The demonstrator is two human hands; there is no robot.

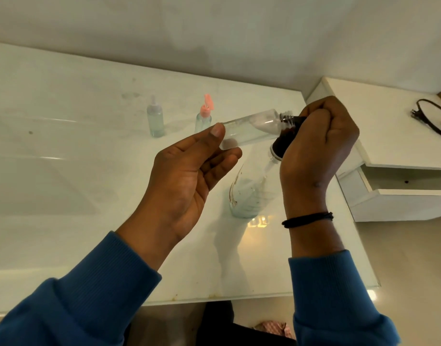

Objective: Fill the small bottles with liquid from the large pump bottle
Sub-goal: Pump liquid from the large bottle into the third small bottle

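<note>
My left hand (189,168) holds a small clear bottle (251,128) nearly horizontal, thumb on top and fingers under it, its open threaded neck pointing right. My right hand (319,141) grips the dark pump head (285,141) of the large clear bottle (249,193), which stands on the white table (89,221) below. The pump spout meets the small bottle's neck. Two more small bottles stand further back: one with a pale cap (155,118) and one with a pink flip cap (204,113).
A white cabinet (389,146) with an open drawer (401,193) stands to the right of the table. A black cable (429,118) lies on top of it. The wall runs behind the table. Floor shows below the table's front edge.
</note>
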